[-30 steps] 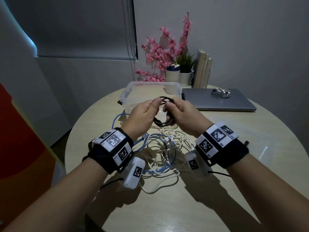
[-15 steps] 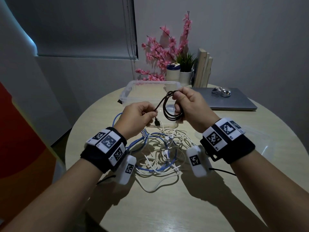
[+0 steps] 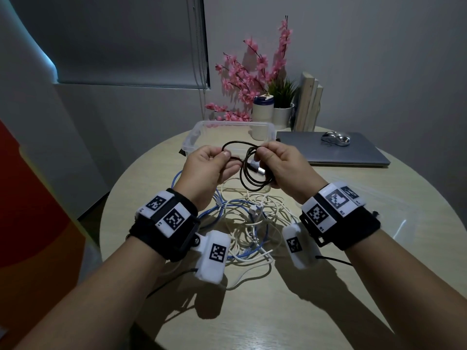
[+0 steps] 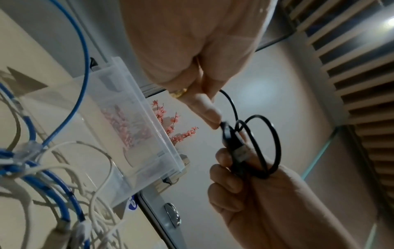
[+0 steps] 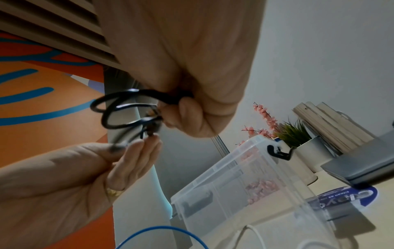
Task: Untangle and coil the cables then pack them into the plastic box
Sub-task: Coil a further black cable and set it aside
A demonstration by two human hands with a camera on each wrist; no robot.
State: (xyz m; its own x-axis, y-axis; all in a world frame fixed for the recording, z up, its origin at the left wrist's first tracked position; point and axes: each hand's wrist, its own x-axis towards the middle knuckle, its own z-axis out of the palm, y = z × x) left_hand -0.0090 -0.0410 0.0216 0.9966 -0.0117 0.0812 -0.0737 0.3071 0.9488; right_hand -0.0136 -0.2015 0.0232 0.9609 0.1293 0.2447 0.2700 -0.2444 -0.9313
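The black cable is being coiled, gripped by the right hand, its tail pinched by the left hand; tucking the end in comes next, likely.

No legible text; blue label under laptop mirrored, blurred; wristband tags bear square codes.
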